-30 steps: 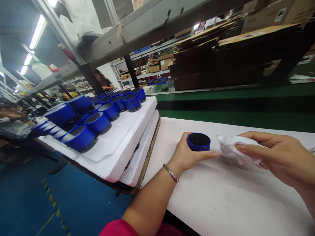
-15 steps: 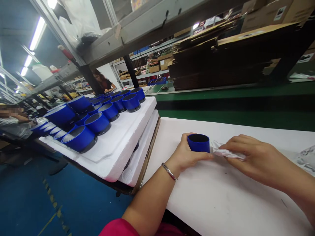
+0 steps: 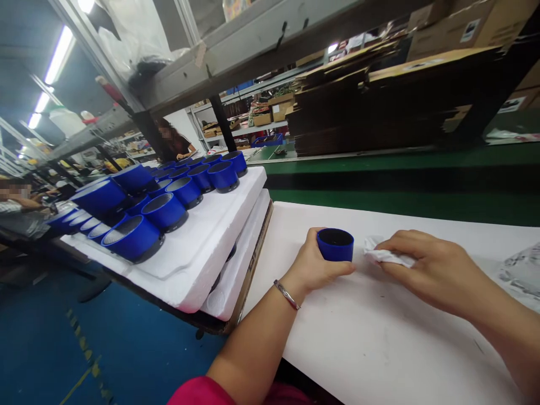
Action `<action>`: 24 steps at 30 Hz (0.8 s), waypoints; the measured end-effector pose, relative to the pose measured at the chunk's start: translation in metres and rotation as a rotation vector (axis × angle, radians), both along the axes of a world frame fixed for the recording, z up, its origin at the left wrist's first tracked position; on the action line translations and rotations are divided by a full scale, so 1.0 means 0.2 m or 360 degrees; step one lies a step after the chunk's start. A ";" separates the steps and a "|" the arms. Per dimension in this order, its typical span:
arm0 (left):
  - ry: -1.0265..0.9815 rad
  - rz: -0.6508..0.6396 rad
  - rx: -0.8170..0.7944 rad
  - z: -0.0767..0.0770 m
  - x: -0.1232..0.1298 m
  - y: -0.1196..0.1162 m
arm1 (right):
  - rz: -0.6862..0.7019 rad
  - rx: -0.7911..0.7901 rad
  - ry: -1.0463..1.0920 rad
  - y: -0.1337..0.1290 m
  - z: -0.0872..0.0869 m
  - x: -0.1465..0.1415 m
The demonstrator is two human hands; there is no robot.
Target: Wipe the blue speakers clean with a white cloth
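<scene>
My left hand (image 3: pixel 318 261) is wrapped round a small blue cylindrical speaker (image 3: pixel 336 247) with a dark top, low over the white tabletop (image 3: pixel 363 337). Whether its base touches the surface is hidden by my thumb. To its right, my right hand (image 3: pixel 426 259) pinches a crumpled white cloth (image 3: pixel 371 247). A narrow gap separates the cloth from the speaker.
At left, a white foam tray (image 3: pixel 219 236) carries many similar blue speakers (image 3: pixel 130 236), some stacked. Another foam tray lies beneath it. Clear plastic wrap (image 3: pixel 523 273) rests at the right. A metal shelf (image 3: pixel 236 50) crosses overhead. Co-workers sit farther back.
The cloth in my right hand has come slightly away from the speaker, so the gap has widened. My left hand keeps its hold, and the view has shifted a little.
</scene>
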State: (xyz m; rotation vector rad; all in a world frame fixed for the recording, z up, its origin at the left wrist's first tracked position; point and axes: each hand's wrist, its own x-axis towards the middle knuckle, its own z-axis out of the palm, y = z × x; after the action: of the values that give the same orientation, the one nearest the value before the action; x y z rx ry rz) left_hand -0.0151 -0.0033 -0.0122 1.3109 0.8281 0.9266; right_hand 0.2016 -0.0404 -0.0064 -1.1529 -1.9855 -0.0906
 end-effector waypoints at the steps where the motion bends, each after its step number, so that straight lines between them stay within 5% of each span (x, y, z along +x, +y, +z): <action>1: 0.0025 0.0003 0.0002 0.00 0.00 0.00 | 0.0000 0.0000 0.0079 -0.02 0.02 -0.02; 6: 0.0229 0.0041 0.0232 0.01 -0.01 -0.02 | 0.0256 -0.0046 0.0372 -0.07 0.06 -0.16; 13: -0.0022 -0.0013 0.0199 0.01 -0.01 0.00 | -0.0181 -0.0850 0.0943 0.02 0.02 -0.06; 18: -0.0177 0.0003 0.0179 0.00 -0.01 0.02 | 0.0031 -0.1141 0.1538 0.01 0.08 0.00; 24: -0.0125 0.0018 0.0488 0.02 -0.02 -0.01 | 0.0224 -0.1299 0.1742 0.00 0.09 -0.01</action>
State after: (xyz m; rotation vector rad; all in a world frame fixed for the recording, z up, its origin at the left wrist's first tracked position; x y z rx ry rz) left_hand -0.0183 -0.0044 -0.0086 1.5226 0.6504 1.1393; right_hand 0.2001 -0.0402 0.0120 -1.1273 -1.0587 1.2502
